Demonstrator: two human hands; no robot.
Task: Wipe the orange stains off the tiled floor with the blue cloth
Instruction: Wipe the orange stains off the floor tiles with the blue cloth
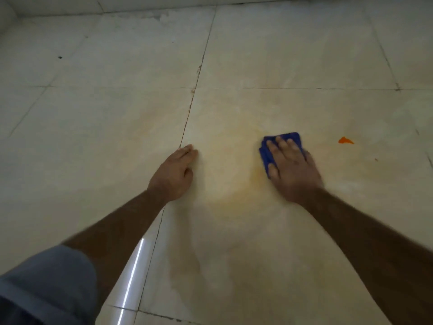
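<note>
My right hand presses flat on the folded blue cloth, fingers straight, on the cream tiled floor. A bright orange stain lies to the right of the cloth, apart from it, and a tiny orange speck sits further right. A faint smeared orange-yellow patch spreads just left of the cloth and below it. My left hand rests on the floor beside a grout line, fingers straight and holding nothing.
Dark grout lines cross the tiles. A wall base runs along the far edge. A small dark speck lies far left. My clothed knee is at bottom left beside a bright light reflection.
</note>
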